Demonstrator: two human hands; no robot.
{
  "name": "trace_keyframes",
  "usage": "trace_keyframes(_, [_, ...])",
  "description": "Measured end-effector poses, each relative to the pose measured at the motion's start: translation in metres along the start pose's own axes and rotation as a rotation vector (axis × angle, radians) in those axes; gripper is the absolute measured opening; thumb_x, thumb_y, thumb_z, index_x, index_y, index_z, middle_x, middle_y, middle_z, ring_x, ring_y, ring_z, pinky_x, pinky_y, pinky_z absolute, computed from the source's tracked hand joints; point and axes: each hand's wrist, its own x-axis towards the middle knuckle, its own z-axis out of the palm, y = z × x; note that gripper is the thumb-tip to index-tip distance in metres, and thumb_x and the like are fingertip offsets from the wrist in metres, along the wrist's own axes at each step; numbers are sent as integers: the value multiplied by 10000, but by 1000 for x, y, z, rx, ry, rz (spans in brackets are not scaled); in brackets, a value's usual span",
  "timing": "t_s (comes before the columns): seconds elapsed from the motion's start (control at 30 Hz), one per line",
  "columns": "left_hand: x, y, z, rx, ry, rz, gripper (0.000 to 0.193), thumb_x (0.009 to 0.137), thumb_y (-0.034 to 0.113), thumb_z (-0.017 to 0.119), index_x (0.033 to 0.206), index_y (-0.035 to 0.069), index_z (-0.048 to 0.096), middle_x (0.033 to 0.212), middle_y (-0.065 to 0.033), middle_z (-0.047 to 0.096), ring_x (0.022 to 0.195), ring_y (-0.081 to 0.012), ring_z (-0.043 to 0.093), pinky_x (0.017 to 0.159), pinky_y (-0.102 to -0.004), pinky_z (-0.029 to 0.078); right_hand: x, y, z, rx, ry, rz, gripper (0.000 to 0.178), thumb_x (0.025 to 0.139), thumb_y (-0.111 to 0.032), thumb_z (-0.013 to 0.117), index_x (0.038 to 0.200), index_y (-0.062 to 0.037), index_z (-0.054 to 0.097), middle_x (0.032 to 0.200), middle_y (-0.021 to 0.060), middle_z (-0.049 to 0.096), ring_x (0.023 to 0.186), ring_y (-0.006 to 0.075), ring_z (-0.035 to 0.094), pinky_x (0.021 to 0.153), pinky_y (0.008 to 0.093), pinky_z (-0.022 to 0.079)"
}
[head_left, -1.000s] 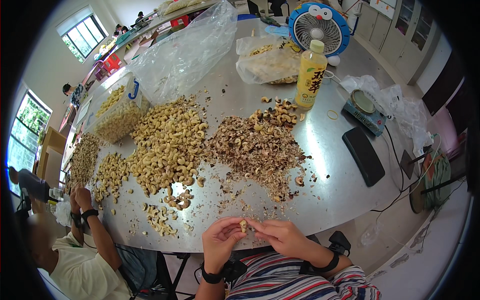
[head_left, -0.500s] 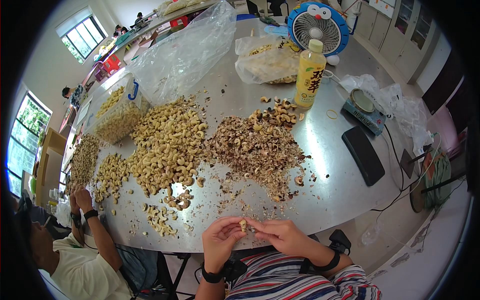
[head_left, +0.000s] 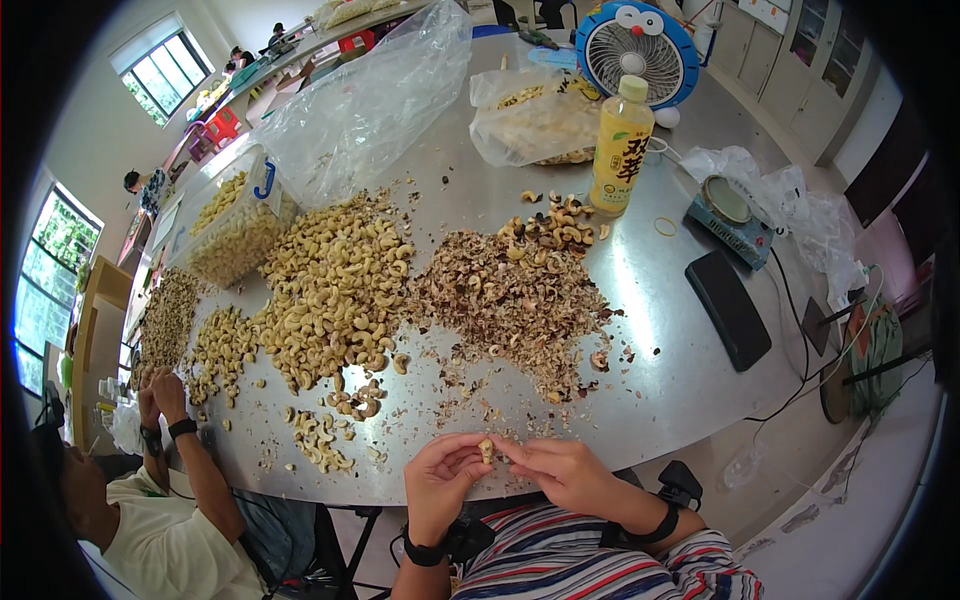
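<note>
Over the table's near edge, my left hand [head_left: 440, 478] pinches a pale cashew nut [head_left: 487, 451] between thumb and fingertips. My right hand [head_left: 566, 472] meets it from the other side, its fingers closed and their tips at the nut. Whatever those right fingertips may hold is too small to make out. Beyond my hands spreads a heap of brown skin flakes [head_left: 510, 305]. To its left lies a large pile of cashews [head_left: 335, 290], with a small group of cashews [head_left: 320, 440] closer to me.
A clear tub of cashews [head_left: 238, 225] stands at the left, near a co-worker's hands [head_left: 162, 398]. A yellow bottle [head_left: 621, 150], a bag of nuts [head_left: 535, 125] and a blue fan [head_left: 637, 60] stand farther back. A black phone [head_left: 727, 310] lies at the right beside a tin box [head_left: 728, 225].
My right fingers have shifted slightly at the nut. My left hand keeps its grip in the same place.
</note>
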Motion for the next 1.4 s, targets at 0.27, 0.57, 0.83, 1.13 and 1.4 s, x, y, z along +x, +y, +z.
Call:
trace_keyframes(0.27, [0, -2, -2, -11, 8, -23, 341, 702, -141, 632, 1030, -74, 567, 1007, -115, 553, 885, -174, 601, 804, -251, 503, -1, 2, 2, -86, 14, -24, 467, 796, -42, 548, 1248, -142, 491, 776, 100, 545, 647, 280, 556, 559, 341, 460])
trace_keyframes(0.57, [1, -1, -1, 1, 5, -37, 346, 705, -127, 641, 1038, -78, 563, 997, -114, 557, 878, -172, 603, 799, -249, 503, 1, 0, 2, -327, 87, -107, 493, 700, 27, 594, 1172, -113, 566, 714, 71, 532, 596, 227, 538, 520, 311, 445])
trace_keyframes(0.83, [0, -3, -2, -34, 22, -71, 351, 713, -108, 647, 1049, -88, 551, 984, -118, 582, 870, -157, 595, 780, -239, 501, 3, 1, 1, -451, 139, -176, 504, 702, -9, 540, 1192, -126, 550, 705, 51, 506, 600, 215, 524, 517, 313, 433])
trace_keyframes(1.13, [-1, -2, -1, -70, 20, -78, 353, 720, -101, 646, 1058, -85, 545, 971, -116, 600, 864, -152, 593, 772, -235, 500, 1, 3, 1, 19, 11, -4, 445, 824, -80, 553, 1260, -118, 474, 708, 127, 501, 609, 289, 521, 567, 347, 435])
trace_keyframes(1.4, [-1, -3, -2, -72, 15, -78, 352, 716, -108, 644, 1054, -82, 548, 978, -119, 593, 875, -161, 597, 777, -238, 503, 3, -3, -4, 181, -33, 84, 486, 800, 0, 574, 1260, -125, 480, 726, 122, 554, 614, 216, 531, 604, 263, 444])
